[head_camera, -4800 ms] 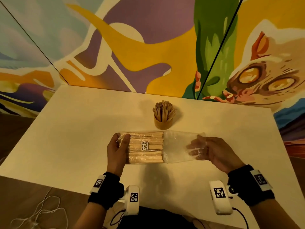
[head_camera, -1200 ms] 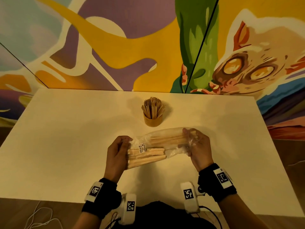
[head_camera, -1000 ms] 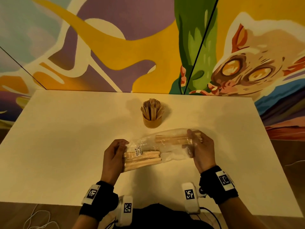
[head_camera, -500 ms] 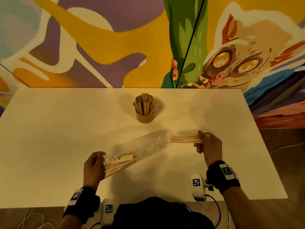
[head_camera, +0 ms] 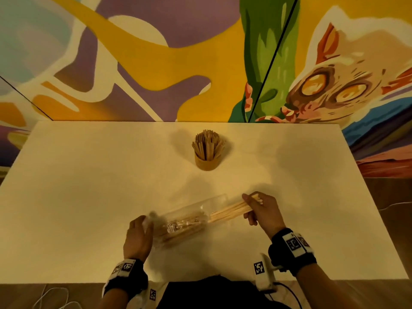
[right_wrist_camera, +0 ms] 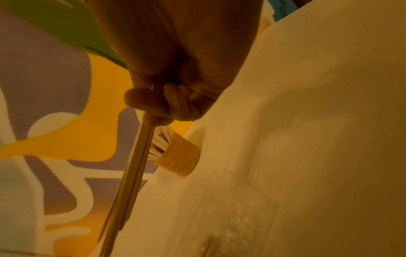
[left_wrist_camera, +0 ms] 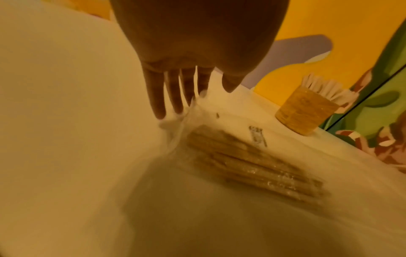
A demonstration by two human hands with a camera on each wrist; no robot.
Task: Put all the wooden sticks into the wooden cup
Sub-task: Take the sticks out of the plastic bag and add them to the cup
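A round wooden cup point(head_camera: 207, 162) stuffed with upright wooden sticks point(head_camera: 208, 143) stands at the middle back of the white table point(head_camera: 89, 197). Nearer me lies a clear plastic bag point(head_camera: 189, 216) with more sticks point(head_camera: 185, 226) inside, blurred. My left hand point(head_camera: 142, 228) is at the bag's left end; in the left wrist view its straight fingers point(left_wrist_camera: 158, 107) touch the bag's edge point(left_wrist_camera: 186, 113). My right hand point(head_camera: 254, 208) grips a thin bundle of sticks point(head_camera: 229, 211) whose far ends reach the bag's mouth. The right wrist view shows the fist point(right_wrist_camera: 167, 107) round that bundle point(right_wrist_camera: 136, 165), with the cup point(right_wrist_camera: 182, 158) behind.
A painted mural wall point(head_camera: 156, 63) rises right behind the table's far edge. The near edge is against my body. A white cable point(head_camera: 51, 297) lies on the floor at lower left. Bare tabletop lies left and right of the cup.
The left hand's fingers have straightened off the bag, which now lies on the table. The right hand has moved left and tilted its bundle toward the bag's mouth.
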